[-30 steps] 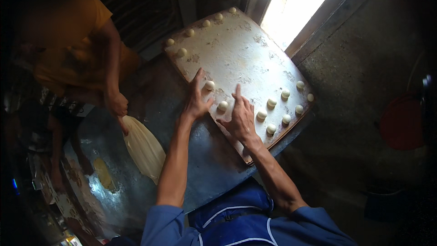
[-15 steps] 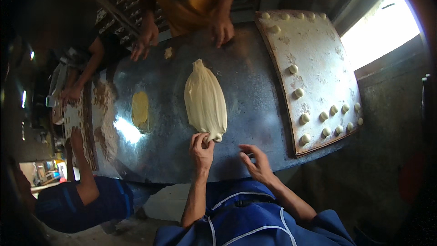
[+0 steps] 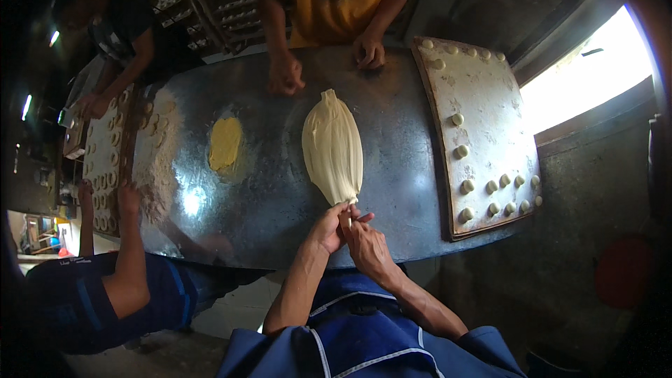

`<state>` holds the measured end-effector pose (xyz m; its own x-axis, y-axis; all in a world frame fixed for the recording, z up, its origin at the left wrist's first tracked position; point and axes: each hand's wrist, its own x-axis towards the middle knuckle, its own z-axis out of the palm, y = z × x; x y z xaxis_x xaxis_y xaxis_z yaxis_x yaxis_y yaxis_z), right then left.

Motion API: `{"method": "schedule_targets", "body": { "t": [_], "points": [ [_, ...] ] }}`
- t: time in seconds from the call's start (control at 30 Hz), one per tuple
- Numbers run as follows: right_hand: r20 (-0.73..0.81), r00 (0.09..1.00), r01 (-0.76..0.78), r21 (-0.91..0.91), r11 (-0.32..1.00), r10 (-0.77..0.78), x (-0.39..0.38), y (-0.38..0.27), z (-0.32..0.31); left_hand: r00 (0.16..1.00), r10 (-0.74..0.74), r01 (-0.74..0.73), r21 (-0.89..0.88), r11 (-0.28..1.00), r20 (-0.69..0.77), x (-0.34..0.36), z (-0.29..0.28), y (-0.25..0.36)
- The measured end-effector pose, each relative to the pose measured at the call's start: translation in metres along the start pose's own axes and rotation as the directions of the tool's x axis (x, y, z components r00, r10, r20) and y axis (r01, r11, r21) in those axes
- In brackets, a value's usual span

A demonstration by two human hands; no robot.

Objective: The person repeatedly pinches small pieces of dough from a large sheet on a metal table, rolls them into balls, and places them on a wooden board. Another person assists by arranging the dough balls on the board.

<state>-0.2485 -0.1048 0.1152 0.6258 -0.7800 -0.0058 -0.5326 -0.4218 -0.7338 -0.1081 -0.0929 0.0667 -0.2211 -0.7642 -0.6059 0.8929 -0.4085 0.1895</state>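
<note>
A long, pale sheet of dough [image 3: 332, 147] lies stretched on the dark metal table top, its surface ridged lengthwise and its far tip narrow. At its near end my left hand [image 3: 329, 229] is closed on the gathered tip. My right hand [image 3: 368, 246] meets it from the right, fingers bent and pinched at the same tip, where a small bit of dough pokes out between the hands. The exact grip of the fingertips is partly hidden.
A flat yellow patch [image 3: 225, 143] of fat or dough lies left of the sheet. On the right stands a floury board [image 3: 483, 140] with several small dough balls. A co-worker in a yellow shirt [image 3: 339, 0] rests both hands opposite. Others handle a tray of dough rings [image 3: 105, 161] at left.
My right hand has come in from the right to the dough's near tip beside my left. The opposite co-worker's hands have shifted, and a small scrap near them is no longer visible.
</note>
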Motion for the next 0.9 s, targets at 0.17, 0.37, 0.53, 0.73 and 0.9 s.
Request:
{"method": "schedule_targets", "body": {
  "t": [0.17,0.37,0.53,0.73,0.9],
  "points": [
    [0.674,0.671,0.039,0.383,0.923,-0.309,-0.024,-0.034,-0.073,0.971,0.138,-0.108,0.155,0.982,-0.196,-0.014,-0.002,0.002],
    [0.363,0.874,-0.041,0.718,0.695,-0.323,0.065,-0.031,-0.027,0.538,0.649,-0.476,0.829,-0.294,0.539,-0.029,-0.058,-0.028],
    [0.566,0.792,-0.15,0.544,0.825,-0.229,0.098,-0.006,0.047,0.888,0.103,-0.398,0.861,-0.317,0.449,-0.118,0.055,-0.039],
    [-0.042,0.958,0.282,-0.025,0.959,-0.283,-0.021,0.051,0.018,0.542,0.555,-0.261,0.754,-0.602,0.631,-0.144,0.003,0.016],
    [-0.038,0.991,0.096,-0.493,0.864,-0.132,-0.026,0.113,-0.038,0.61,0.563,0.062,0.675,-0.735,0.557,-0.124,-0.112,0.03]
  ]
}}
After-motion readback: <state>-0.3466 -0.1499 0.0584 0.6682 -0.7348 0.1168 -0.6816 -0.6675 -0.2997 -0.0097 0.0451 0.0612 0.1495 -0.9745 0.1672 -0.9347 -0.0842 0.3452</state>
